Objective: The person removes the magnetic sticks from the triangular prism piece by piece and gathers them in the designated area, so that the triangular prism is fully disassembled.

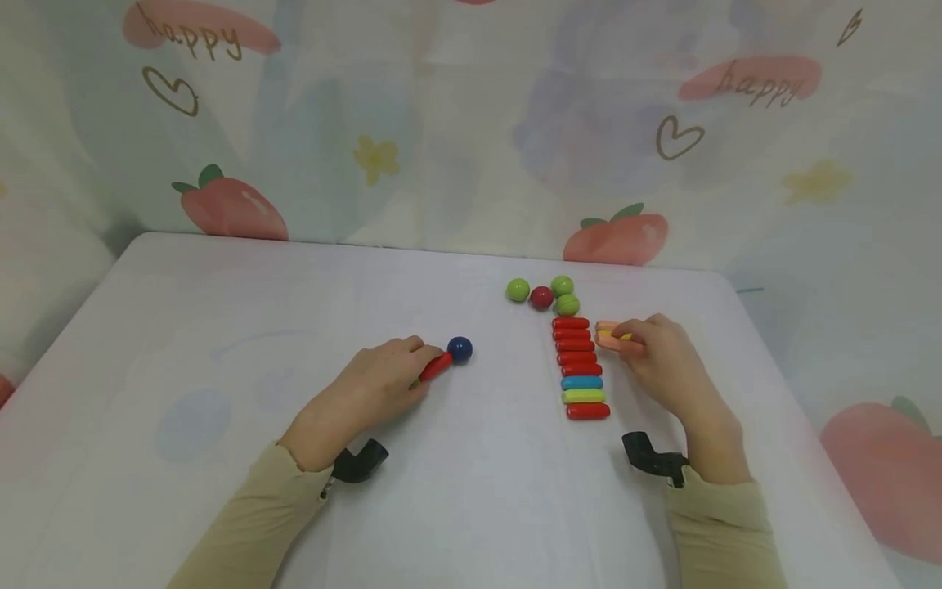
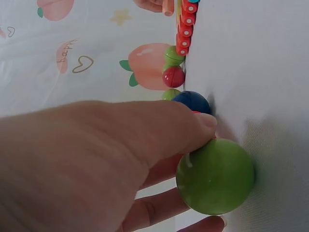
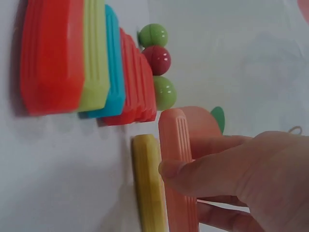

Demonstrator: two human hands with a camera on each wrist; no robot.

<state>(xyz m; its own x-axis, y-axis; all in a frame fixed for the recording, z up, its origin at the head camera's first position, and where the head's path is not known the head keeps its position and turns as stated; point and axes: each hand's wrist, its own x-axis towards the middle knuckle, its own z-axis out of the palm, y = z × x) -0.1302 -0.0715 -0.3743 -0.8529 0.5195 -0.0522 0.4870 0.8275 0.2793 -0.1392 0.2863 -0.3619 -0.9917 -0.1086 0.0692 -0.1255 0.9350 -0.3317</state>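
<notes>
My left hand (image 1: 375, 384) pinches a short red stick (image 1: 436, 367) between thumb and fingers, close over the white table. A blue ball (image 1: 459, 349) meets the stick's far end; a green ball (image 2: 215, 177) sits at the near end in the left wrist view, hidden by the hand in the head view. On the right, my right hand (image 1: 662, 360) pinches a peach-coloured stick (image 3: 176, 145) between thumb and fingers. Right beside it lies a yellow stick (image 3: 148, 183). Another peach-coloured end (image 1: 607, 325) shows just beyond the yellow one in the head view.
Between the hands runs a column of sticks: several red ones (image 1: 576, 346), a blue (image 1: 581, 382), a yellow-green (image 1: 584, 396) and a red (image 1: 588, 411) nearest me. Behind it stand a red ball (image 1: 541, 298) and three green balls (image 1: 518, 290). A printed cloth (image 1: 471, 123) hangs behind the table.
</notes>
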